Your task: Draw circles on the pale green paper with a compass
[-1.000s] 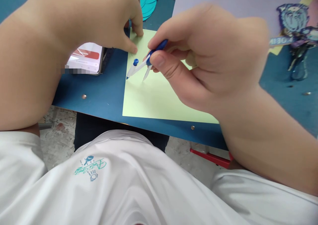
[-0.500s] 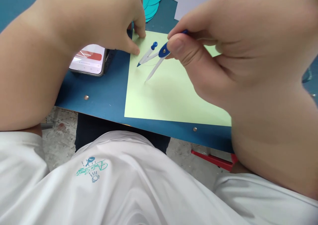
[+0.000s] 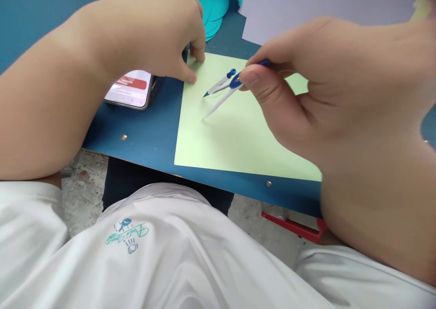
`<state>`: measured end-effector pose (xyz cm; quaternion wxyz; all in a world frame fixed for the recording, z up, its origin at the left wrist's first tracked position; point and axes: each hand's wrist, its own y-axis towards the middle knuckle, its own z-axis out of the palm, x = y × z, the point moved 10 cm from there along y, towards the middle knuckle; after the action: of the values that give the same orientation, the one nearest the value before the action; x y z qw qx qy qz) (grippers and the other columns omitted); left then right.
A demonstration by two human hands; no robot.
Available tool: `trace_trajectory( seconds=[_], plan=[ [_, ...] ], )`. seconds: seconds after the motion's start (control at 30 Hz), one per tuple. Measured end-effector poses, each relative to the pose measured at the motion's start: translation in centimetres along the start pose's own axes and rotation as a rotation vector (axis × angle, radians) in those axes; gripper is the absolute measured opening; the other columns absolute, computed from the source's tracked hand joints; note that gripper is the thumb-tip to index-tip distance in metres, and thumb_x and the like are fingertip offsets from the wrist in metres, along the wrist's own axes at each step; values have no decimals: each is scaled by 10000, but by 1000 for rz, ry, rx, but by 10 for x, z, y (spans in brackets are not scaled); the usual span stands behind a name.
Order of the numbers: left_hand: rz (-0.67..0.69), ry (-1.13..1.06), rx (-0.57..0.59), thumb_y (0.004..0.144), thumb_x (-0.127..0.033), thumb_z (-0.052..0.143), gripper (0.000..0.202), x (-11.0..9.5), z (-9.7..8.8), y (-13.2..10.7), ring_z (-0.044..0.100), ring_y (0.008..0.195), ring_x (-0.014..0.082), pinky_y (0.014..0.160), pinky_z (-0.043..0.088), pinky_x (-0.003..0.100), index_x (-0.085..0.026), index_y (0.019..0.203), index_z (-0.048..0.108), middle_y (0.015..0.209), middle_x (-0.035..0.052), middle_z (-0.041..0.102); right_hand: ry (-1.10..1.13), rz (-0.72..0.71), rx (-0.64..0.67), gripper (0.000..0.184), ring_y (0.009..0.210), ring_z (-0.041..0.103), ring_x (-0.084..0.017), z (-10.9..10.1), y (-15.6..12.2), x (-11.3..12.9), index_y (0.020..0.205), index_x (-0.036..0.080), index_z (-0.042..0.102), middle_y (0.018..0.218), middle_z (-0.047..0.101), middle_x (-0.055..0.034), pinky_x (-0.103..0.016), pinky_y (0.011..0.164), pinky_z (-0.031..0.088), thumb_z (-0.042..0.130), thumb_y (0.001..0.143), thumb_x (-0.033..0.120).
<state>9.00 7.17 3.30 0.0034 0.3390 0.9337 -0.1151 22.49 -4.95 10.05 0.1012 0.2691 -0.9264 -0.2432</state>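
Note:
My right hand pinches the top of a blue and white drawing compass between thumb and fingers. The compass leans over a light green sheet of paper, its needle leg and its pencil leg both pointing down at the left half. A faint curved pencil line shows near its legs. At the sheet's upper left corner, my left hand rests with thumb and fingertips apart, pressing on the paper and holding nothing.
Left of the paper, a phone with a lit screen lies partly under my left wrist. Teal paper circles and pale lilac sheets lie farther back on the blue table. Below the table's edge is a red bar.
The compass has tilted and swung slightly, with its pencil leg shifted relative to the needle leg. The view has moved a little, showing more of the table's far side. My left hand stays on the corner.

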Motion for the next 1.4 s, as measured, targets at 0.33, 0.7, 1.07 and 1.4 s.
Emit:
trace_trajectory(
  seconds=[0.33, 0.7, 1.07, 1.4],
  plan=[
    [38, 20, -15, 1121, -493, 825, 529, -1, 0, 1, 793, 1426, 532, 1253, 655, 644, -178, 1538, 910, 1491, 128, 805, 31, 4, -90, 367, 642, 639, -218, 4, -1, -11, 1023, 400, 790, 679, 640, 35, -465, 685, 397, 561, 1187, 636],
    [19, 33, 5, 1096, -488, 823, 554, -4, 1, 0, 778, 1460, 532, 1290, 637, 632, -178, 1549, 900, 1519, 124, 781, 173, 30, -131, 380, 801, 779, -224, 9, -5, -19, 1037, 373, 828, 739, 705, 32, -427, 793, 569, 635, 1192, 662],
    [30, -3, 3, 1080, -455, 862, 540, 0, 1, 1, 792, 1442, 525, 1290, 633, 649, -218, 1563, 901, 1468, 119, 815, 9, -99, -219, 364, 595, 659, -142, 3, -6, -9, 1049, 368, 854, 687, 713, 76, -387, 637, 492, 636, 1220, 604],
    [53, -32, -30, 1072, -494, 831, 518, 1, -1, 2, 790, 1444, 490, 1298, 624, 583, -197, 1484, 934, 1443, 106, 812, 6, -121, -247, 294, 596, 629, -150, 0, -8, -7, 1142, 387, 885, 731, 746, 72, -426, 635, 443, 667, 1227, 564]
  ],
)
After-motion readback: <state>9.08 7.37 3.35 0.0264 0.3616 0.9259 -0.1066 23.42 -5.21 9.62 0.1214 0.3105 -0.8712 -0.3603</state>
